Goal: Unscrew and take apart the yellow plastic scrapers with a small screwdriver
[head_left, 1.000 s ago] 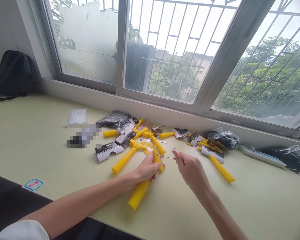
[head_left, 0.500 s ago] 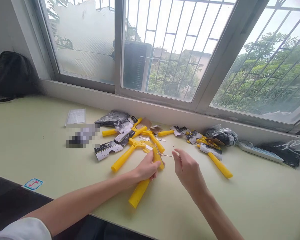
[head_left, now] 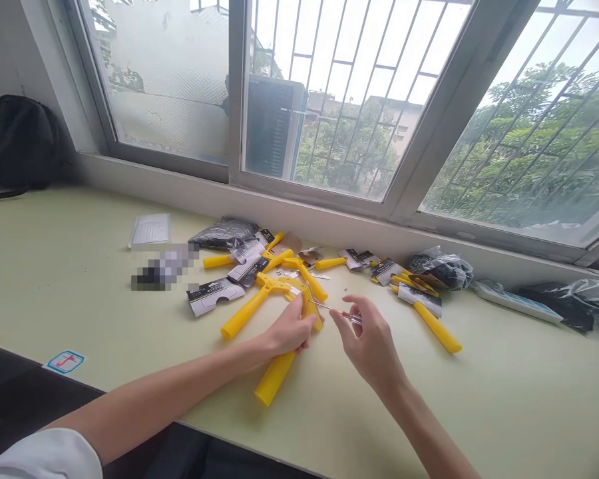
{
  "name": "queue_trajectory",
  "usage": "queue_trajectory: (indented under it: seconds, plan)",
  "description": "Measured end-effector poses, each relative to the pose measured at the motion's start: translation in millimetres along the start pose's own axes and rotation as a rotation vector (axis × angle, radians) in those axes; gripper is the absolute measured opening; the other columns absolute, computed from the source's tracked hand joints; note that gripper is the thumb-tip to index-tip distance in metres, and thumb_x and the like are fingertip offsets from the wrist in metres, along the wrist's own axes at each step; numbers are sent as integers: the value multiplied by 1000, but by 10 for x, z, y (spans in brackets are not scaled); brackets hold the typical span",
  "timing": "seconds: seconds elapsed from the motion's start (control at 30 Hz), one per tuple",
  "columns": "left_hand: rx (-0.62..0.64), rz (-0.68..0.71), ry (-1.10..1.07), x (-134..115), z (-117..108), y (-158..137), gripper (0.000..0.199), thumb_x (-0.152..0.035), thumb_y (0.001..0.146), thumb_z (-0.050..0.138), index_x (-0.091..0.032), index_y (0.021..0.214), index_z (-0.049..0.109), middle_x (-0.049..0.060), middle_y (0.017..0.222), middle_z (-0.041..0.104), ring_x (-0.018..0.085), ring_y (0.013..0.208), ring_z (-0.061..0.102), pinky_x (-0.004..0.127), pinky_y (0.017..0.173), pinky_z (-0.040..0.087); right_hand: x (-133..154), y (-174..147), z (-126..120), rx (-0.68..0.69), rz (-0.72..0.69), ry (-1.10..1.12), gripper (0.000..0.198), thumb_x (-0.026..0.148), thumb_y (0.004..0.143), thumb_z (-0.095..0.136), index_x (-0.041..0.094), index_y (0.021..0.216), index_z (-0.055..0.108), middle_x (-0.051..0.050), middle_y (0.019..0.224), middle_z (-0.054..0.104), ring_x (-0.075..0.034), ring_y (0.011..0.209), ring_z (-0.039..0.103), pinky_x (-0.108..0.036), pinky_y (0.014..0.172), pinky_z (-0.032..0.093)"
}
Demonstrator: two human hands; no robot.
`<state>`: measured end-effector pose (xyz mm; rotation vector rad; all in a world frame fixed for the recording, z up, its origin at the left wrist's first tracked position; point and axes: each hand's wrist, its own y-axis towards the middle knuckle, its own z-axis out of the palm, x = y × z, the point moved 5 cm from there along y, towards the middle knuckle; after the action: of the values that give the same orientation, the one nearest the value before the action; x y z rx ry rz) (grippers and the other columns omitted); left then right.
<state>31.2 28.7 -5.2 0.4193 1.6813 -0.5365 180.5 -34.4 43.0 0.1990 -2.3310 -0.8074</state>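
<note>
My left hand is wrapped around a yellow scraper, whose long hollow handle points toward me and whose wide head faces right. My right hand pinches a small screwdriver with a clear handle. Its thin metal shaft reaches left to the scraper's head, with the tip at or very near the surface. A tiny dark part lies on the table just beyond my right hand. Left of the held scraper lies another yellow scraper.
More yellow handles with card labels lie along the window side. A black-filled plastic bag, a clear tray and a printed card sit at left. A black backpack stands far left, and a marked sticker lies at the table's edge.
My right hand's fingers have opened out and shifted, showing the screwdriver's clear handle. The scraper in my left hand has stayed nearly in place.
</note>
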Motion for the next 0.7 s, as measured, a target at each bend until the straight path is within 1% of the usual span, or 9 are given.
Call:
queue_trajectory:
  seconds: [0.1,0.17,0.23,0.3,0.37,0.43,0.53,0.63,0.7]
  plan:
    - [2,20,10,-13,2,-10,26,-30,93,51,-21,115,39,-8,64,49,8,38,43,19,36,39,-83,-18,19,35,115,-53,39,50,101,49,22,75,53,7,55,35,-12,48,33,-27,49,32]
    - [8,39,10,-37,12,-30,27,-30,93,49,-21,117,39,-7,65,50,8,38,43,19,36,39,-91,-6,2,32,108,-43,46,50,102,47,22,65,48,6,54,36,-12,49,34,-28,49,31]
    - [8,46,10,-56,19,-51,29,-30,94,49,-21,119,37,-7,67,50,8,39,44,19,36,39,-61,19,-29,-8,53,3,39,47,100,53,22,70,53,2,63,48,-14,56,44,-27,53,39]
    - [5,39,12,-63,20,-64,30,-30,93,49,-21,119,36,-6,69,51,9,41,46,19,37,40,-11,38,-52,-55,-22,48,29,43,99,55,22,79,57,-2,81,56,-16,69,54,-28,61,47]
    - [4,27,19,-57,18,-65,30,-30,93,49,-21,118,34,-6,69,50,9,42,47,19,37,40,29,45,-52,-77,-73,76,26,41,100,54,22,81,57,-5,91,56,-17,77,58,-29,67,51]
    - [1,17,27,-44,14,-59,32,-30,94,49,-21,119,32,-7,69,49,9,41,46,20,37,40,28,41,-36,-73,-59,91,23,42,98,57,22,87,57,-4,94,56,-16,74,58,-29,65,52]
    - [-2,12,40,-30,11,-45,36,-32,94,50,-20,122,30,-7,68,48,9,40,44,20,37,39,-58,26,-1,-14,72,58,26,48,98,58,22,99,59,1,77,55,-12,54,48,-27,53,45]
    - [2,17,47,-34,14,-40,36,-33,95,49,-20,123,30,-7,71,48,9,40,44,21,36,39,-126,15,10,49,131,-23,43,51,103,45,21,74,56,6,53,38,-12,44,34,-27,46,32]
    - [2,24,47,-43,15,-41,34,-33,95,48,-21,121,30,-6,74,49,9,41,46,21,35,39,-108,22,-13,27,78,-28,47,49,103,45,21,66,53,5,54,38,-12,48,36,-28,48,33]
